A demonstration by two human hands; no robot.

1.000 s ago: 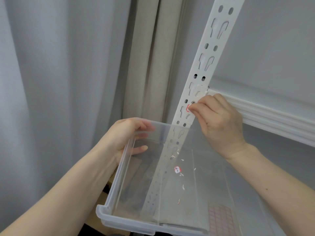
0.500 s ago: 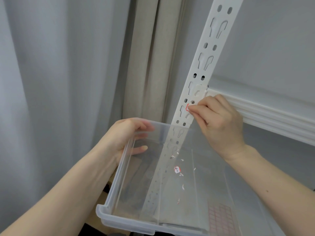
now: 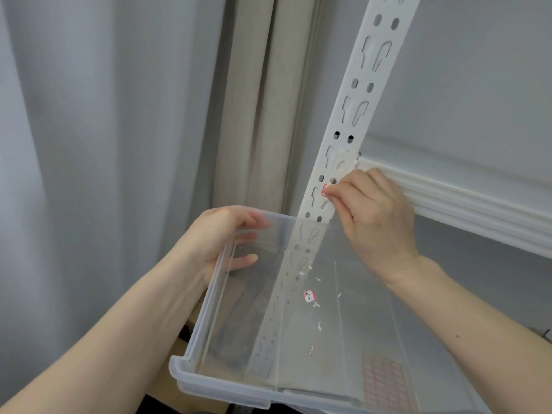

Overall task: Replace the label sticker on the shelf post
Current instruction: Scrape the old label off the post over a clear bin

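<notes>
Grey curtain (image 3: 89, 144) hangs at left, a beige curtain (image 3: 257, 115) beside it. A white shelf edge (image 3: 463, 210) crosses at right.

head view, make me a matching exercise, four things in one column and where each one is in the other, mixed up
Things:
1. left hand
2. right hand
3. sticker scraps
4. red grid sheet

Places:
a. near right corner of the clear bin
b. gripping the bin's far left rim
c. scattered on the bin floor
d. picking at the red-edged label on the shelf post

Pairs: 1-b, 2-d, 3-c, 4-a
</notes>
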